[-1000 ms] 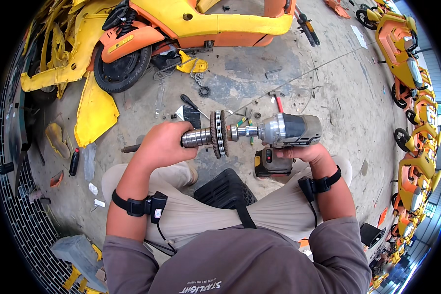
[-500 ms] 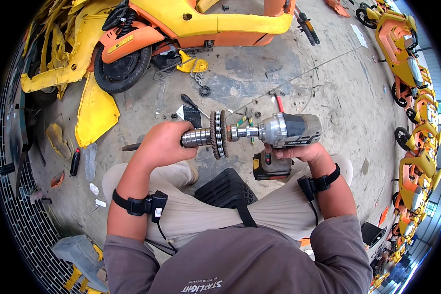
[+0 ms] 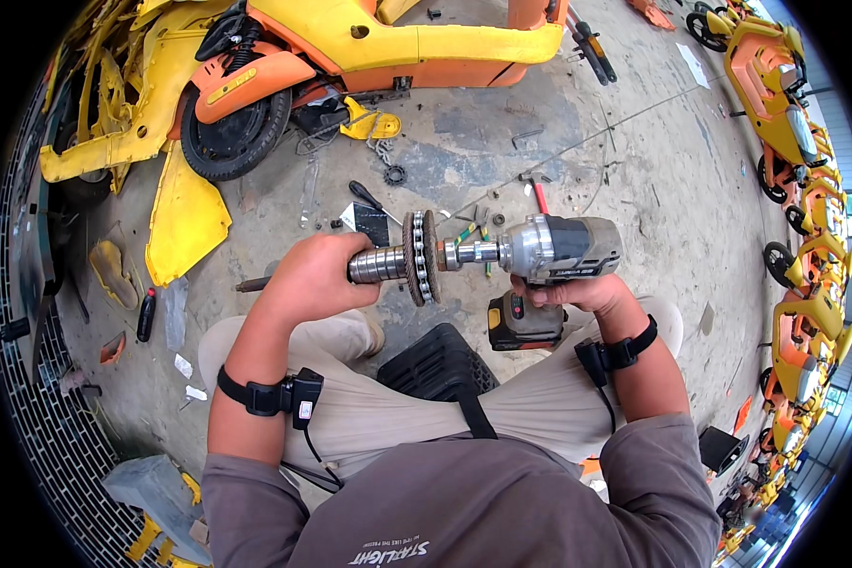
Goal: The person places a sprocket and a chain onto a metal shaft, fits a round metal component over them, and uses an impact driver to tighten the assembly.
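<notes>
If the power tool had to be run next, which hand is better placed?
Probably the right hand: it grips the power tool at its handle. The left hand is occupied, wrapped around the metal shaft.

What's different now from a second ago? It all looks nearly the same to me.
Very little: the battery pack of the power tool sits slightly lower in the picture, nearer the person. Nothing was taken hold of or let go. The left hand still grips the ringed metal shaft, the right hand the tool, and the red-handled hammer still lies on the floor.
</notes>
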Available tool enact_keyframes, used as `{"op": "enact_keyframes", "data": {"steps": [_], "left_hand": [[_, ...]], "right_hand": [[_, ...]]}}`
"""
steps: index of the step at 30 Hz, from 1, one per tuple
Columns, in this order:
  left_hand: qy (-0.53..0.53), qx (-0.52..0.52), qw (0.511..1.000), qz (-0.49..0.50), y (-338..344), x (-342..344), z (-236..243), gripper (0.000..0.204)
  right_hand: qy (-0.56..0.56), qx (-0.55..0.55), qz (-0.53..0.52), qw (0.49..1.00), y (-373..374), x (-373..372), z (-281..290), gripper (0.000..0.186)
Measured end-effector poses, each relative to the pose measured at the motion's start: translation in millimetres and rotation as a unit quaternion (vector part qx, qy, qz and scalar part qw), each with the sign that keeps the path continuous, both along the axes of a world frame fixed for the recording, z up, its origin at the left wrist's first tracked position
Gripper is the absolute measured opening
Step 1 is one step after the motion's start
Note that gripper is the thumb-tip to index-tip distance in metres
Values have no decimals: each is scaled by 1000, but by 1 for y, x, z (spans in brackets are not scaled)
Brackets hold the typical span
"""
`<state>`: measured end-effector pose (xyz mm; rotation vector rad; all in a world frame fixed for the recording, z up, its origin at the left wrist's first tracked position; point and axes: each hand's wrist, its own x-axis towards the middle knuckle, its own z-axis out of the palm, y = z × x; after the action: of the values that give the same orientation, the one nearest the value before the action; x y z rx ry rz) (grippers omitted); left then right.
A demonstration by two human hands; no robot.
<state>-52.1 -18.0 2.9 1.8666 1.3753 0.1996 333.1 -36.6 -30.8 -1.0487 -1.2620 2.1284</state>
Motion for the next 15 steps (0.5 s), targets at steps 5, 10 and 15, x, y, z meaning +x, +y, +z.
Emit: {"op": "enact_keyframes", "data": {"steps": [5,10,15], "left_hand": [[-2,-9,1000,-1,0,0,1,25],[7,-1,1000,-12,1,0,1,30],[13,-9,1000,-11,0,0,1,31]], "right_hand": [[17,8,1,1000,0,1,-3,37],[19,9,5,1000,0,0,-2,38],[39,-24,-7,999,-1,1,-6,39]]}}
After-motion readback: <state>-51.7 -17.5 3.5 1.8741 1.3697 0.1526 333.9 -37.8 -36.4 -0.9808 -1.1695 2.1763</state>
